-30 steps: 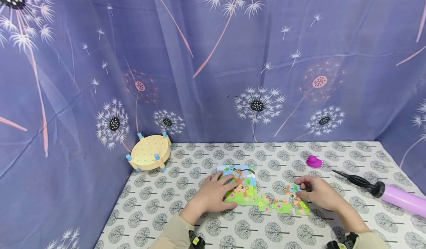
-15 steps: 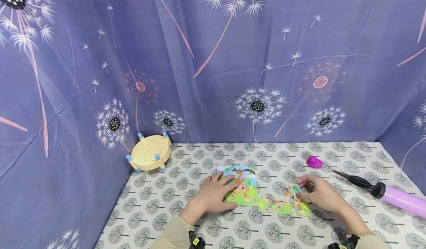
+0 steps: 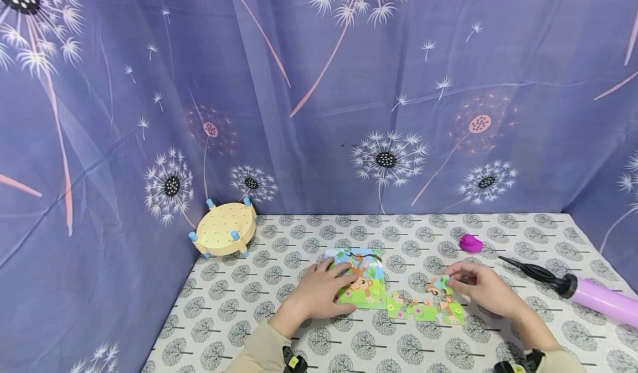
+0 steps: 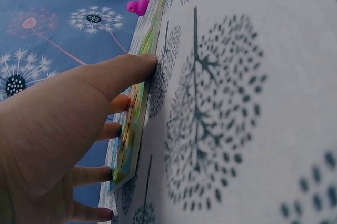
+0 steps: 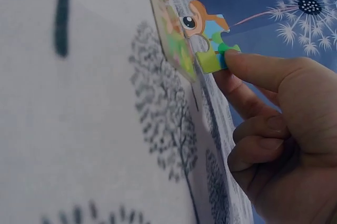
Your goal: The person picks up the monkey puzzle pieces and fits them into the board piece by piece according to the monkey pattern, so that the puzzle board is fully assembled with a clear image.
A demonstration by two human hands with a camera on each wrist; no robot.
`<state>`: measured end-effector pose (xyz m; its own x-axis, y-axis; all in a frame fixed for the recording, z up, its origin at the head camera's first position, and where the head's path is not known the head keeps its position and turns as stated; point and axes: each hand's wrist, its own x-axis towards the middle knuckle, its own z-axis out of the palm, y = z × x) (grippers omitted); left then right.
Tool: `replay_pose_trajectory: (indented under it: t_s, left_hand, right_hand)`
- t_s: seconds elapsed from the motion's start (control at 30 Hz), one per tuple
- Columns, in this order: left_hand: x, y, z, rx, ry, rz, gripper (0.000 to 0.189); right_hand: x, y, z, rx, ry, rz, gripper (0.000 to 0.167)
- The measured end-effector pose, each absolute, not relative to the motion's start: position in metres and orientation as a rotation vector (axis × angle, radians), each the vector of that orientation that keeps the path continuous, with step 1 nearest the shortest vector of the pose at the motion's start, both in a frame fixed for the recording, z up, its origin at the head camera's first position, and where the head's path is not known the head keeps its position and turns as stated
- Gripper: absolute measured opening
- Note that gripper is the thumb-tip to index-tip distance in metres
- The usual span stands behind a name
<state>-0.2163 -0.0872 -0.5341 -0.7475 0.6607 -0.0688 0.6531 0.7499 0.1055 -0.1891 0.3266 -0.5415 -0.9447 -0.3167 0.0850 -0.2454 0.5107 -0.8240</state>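
One puzzle piece (image 5: 213, 30) is pinched in the right grip (image 3: 485, 291); the left grip (image 3: 319, 293), spread, rests on the monkey-picture board (image 3: 368, 281).

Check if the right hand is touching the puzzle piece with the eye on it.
Touching. The right wrist view shows it: the right hand pinches the puzzle piece by its edge, the thumb overlapping its printed face.

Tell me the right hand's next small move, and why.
Probably lower the flat orange, blue and green jigsaw piece onto the white tree-print cloth, against the far edge of the green-and-brown jigsaw row: the right hand pinches it tilted and raised, and its notched side faces that row.
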Motion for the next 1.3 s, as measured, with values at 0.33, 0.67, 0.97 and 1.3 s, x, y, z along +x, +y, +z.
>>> replay_pose_trajectory:
  t_s: [0.33,0.67,0.97,1.3]
  left_hand:
    - [-0.216,-0.087,-0.532,1.071,2.843,0.107,0.075]
    - [-0.216,-0.089,-0.534,1.075,2.851,0.106,0.076]
    - [-0.216,-0.090,-0.533,1.089,2.847,0.103,0.076]
    - [-0.215,-0.089,-0.534,1.086,2.845,0.078,0.076]
  right_hand:
    - [-0.194,0.300,-0.527,-0.371,2.696,-1.470,0.025]
    - [-0.208,0.252,-0.525,-0.248,2.614,-1.535,0.030]
    - [-0.215,0.203,-0.528,-0.157,2.590,-1.526,0.028]
    - [-0.221,0.175,-0.535,-0.096,2.570,-1.544,0.025]
